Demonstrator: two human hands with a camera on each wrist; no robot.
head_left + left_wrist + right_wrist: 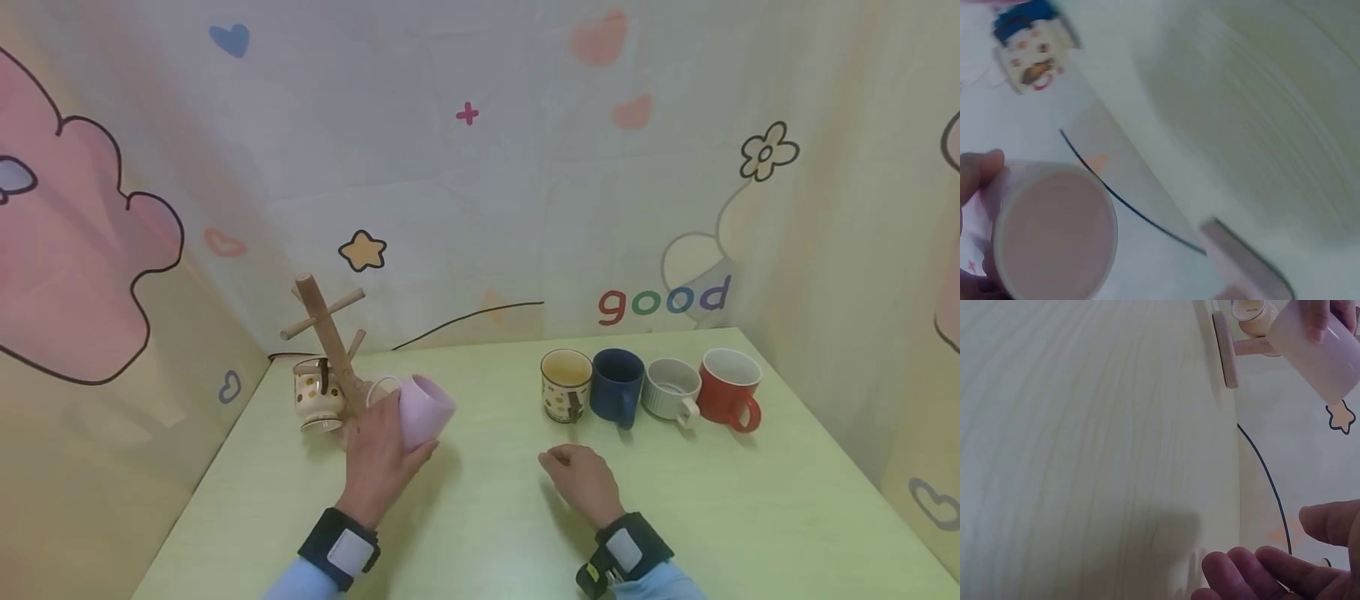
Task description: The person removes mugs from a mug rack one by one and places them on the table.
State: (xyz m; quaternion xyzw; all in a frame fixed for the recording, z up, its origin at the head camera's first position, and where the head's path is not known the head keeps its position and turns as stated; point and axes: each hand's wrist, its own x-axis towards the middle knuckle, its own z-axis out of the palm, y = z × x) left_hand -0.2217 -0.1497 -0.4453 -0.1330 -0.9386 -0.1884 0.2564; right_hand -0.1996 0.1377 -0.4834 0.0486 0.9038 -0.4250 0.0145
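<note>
On my feed: pale green wood-grain counter (pixel 675 517), enclosed by cream cloth backdrop (pixel 480 192) printed with hearts, a star, a flower and the word "good".

Far right of the counter, four mugs in one row, side by side. From left: cream mug with dark spots (pixel 566 385), yellowish inside; dark blue mug (pixel 617 387), handle toward me; white ribbed mug (pixel 672 388); red mug with white interior (pixel 729 389), handle to its right.

Far left corner: cream spotted mug with a foot ring (pixel 318 397) lying tilted against the stem. I can't tell whether it hangs from a peg.
</note>
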